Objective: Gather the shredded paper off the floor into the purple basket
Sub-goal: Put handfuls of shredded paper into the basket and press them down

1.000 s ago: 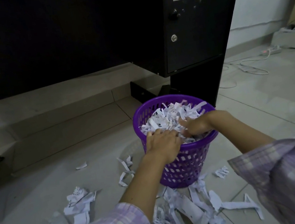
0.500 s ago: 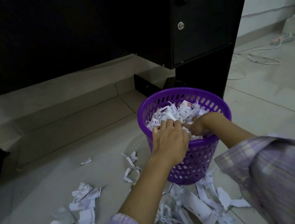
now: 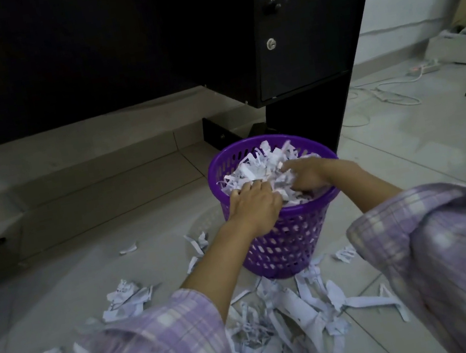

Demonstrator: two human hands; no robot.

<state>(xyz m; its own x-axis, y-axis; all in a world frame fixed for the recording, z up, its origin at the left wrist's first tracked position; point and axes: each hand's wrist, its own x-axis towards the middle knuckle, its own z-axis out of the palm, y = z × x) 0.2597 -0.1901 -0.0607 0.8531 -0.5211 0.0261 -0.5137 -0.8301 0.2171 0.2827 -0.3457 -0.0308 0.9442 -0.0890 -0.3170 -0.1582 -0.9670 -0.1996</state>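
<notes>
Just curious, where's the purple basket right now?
In the head view the purple basket stands on the floor at centre, before the black cabinet, both hands in its paper.

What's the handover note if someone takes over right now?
Left hand: on the paper in the basket, over the near rim; grip unclear.
Right hand: on the paper in the basket, fingers fairly straight.
Done: basket nearly full of shreds.
Left: floor pile in front of the basket, scraps to its left, a few on the right.
</notes>
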